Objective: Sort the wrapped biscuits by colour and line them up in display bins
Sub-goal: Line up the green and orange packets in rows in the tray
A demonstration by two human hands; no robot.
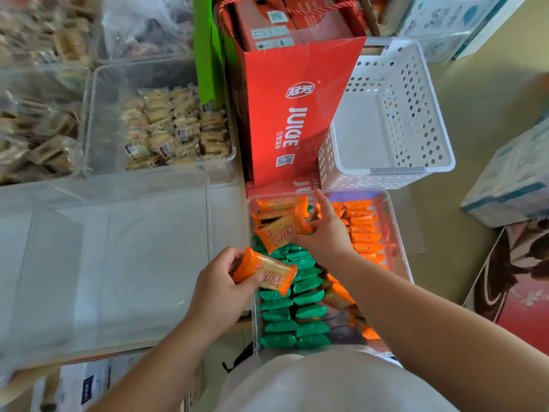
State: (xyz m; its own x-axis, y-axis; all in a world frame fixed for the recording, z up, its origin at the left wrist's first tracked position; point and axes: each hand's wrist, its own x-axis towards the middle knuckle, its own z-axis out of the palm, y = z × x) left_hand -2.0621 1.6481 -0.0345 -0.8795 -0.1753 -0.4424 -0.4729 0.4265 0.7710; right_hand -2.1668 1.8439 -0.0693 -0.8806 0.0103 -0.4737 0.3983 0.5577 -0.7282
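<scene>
Left hand is pinching one orange pack at the clear bin's edge; right hand is gripping an orange stack over the green rows. I'm judging them light, slippery and crushable, best held by their flat sides.

Orange wrappers: orange, pale lettering.
Green wrappers: plain green.
Display bin: clear.
Juice carton: red, white lettering.
Basket: white, rows of round holes.
Far packets: beige, brown labels.
</scene>
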